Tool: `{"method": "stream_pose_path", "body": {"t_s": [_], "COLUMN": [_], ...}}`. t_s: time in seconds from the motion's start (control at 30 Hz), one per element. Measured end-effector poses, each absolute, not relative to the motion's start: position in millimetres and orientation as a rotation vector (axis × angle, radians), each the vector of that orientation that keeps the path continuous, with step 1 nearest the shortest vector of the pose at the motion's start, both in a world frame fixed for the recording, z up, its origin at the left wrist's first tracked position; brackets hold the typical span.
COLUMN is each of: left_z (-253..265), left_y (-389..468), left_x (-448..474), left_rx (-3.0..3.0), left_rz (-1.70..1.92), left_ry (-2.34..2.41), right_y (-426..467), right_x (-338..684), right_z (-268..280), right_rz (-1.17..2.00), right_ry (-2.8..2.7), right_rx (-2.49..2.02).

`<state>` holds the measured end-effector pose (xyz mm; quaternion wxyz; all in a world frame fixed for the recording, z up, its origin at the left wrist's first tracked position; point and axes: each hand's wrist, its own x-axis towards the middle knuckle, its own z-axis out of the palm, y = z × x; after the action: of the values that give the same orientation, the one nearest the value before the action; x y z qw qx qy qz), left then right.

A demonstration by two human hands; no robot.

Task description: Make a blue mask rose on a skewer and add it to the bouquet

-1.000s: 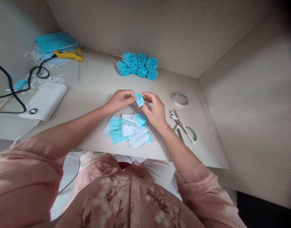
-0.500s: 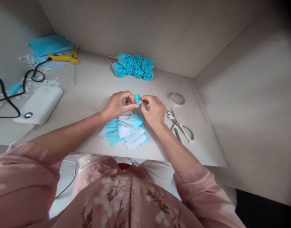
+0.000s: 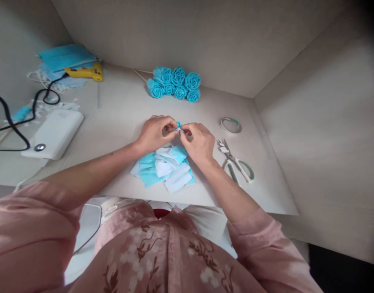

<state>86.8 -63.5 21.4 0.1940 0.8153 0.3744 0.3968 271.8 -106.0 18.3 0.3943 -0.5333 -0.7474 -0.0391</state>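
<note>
Between my fingertips is a small folded piece of blue and white mask fabric (image 3: 179,126), mostly covered by the fingers. My left hand (image 3: 156,132) pinches its left side, and my right hand (image 3: 199,140) pinches the right side. Just below the hands lies a loose pile of blue and white fabric pieces (image 3: 162,169) on the desk. Beyond them, a bunch of blue fabric roses (image 3: 178,84) rests near the back wall, with thin sticks showing at its left end.
Right of my hands lie scissors (image 3: 235,160) with white scraps at the blades and a roll of tape (image 3: 231,125). At left are a white power bank (image 3: 54,133), black cable, white scraps, a yellow glue gun (image 3: 85,72) and stacked blue face masks (image 3: 66,57). Walls enclose the desk.
The blue piece between my fingers shows less now, and looks folded smaller and turned. Both hands stay close together. The whole view has shifted slightly.
</note>
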Motion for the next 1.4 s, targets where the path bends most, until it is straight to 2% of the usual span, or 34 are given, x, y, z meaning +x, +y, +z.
{"method": "stream_pose_path", "body": {"t_s": [0.67, 1.07, 1.4], "left_z": [19.3, 15.6, 14.2], "left_y": [-65.4, -58.8, -57.3], "left_x": [86.6, 87.4, 87.1], "left_rx": [2.625, 2.648, 2.634], "left_rz": [1.242, 1.202, 1.194], "left_ry": [0.857, 0.854, 0.836], "right_y": [-106.4, -103.0, -94.2], "right_x": [271.5, 264.9, 263.9], "right_z": [16.9, 15.4, 3.7], "right_rz": [-0.082, 0.473, 0.784], "right_ry": [-1.844, -1.554, -1.328], "right_rx": [-1.444, -1.514, -1.347]}}
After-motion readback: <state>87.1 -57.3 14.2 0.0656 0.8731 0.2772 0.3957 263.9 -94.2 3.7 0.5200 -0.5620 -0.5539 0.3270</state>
